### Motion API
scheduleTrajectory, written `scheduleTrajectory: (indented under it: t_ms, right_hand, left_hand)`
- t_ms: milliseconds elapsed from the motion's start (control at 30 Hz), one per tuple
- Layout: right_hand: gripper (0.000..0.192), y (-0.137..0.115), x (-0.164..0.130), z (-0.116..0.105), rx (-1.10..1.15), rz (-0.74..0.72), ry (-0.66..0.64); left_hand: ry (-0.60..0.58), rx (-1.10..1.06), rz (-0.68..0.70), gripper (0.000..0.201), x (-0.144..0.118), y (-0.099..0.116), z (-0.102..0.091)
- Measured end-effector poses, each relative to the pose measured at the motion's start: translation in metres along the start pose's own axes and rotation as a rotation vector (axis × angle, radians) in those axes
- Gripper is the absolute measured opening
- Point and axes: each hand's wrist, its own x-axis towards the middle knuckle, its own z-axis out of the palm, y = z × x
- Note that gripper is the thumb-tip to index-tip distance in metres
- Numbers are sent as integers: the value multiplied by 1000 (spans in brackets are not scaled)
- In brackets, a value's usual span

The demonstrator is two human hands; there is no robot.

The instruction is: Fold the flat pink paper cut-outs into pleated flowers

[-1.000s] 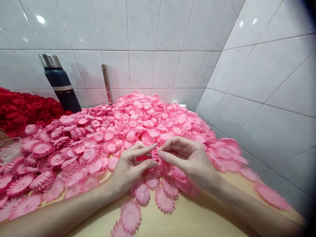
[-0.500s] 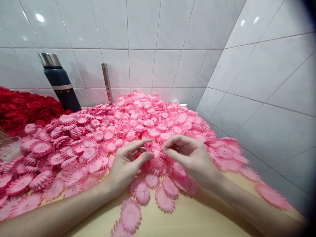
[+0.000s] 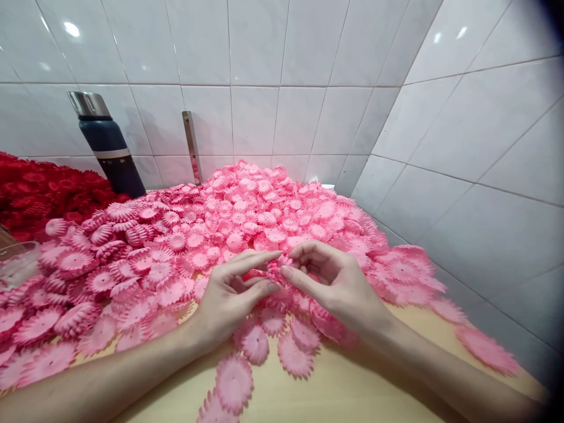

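My left hand and my right hand meet at the middle of the view, fingertips almost touching. Between them is a small pink scalloped petal disc, its edge curled up and partly covered by the fingers. The left index finger and thumb lie along its left side. From the right, my thumb and index finger pinch at it. Beneath and behind the hands spreads a large heap of similar pink discs. A few loose discs lie on the yellow tabletop closer to me.
A dark blue bottle with a metal cap stands at the back left, beside a pile of red discs. A clear plastic container is at the left edge. Behind the heap, a metal strip leans on the tiled wall.
My hands have come closer together. The right fingertips have shifted left onto the curled pink disc, and the left fingertips have moved slightly right to it. The heap looks the same.
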Motion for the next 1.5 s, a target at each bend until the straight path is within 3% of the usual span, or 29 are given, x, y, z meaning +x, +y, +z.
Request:
scheduleTrajectory:
  t_ms: [167,567,667,800,867,1000,1167,1400,1500]
  right_hand:
    - [19,-2,1,2,4,61,-61]
    - [20,-7,0,4,42,92,-58]
    - [22,-6,1,2,64,78,-36]
    - [22,-4,2,-3,80,38,55]
    - [21,-4,2,-4,90,11,62]
    - [18,-3,1,-1,79,27,-30]
    - [18,-2,-2,2,97,11,-108]
    - [14,-4,-1,4,73,79,-8]
    - [25,-5,-1,4,77,138,-5]
  left_hand:
    - [33,17,-17,33,1,1,0]
    - [85,-10,-163,34,-2,1,2]
    - [89,-63,-172,34,0,0,1]
    - [150,-158,-140,16,2,-4,-1]
    - [115,-176,-132,18,2,-4,0]
    - [25,-179,-78,43,-1,-3,1]
    - [-74,-172,-19,41,-3,-1,2]
    - [-118,-12,34,47,-4,1,2]
    - [-87,7,46,47,-5,2,3]
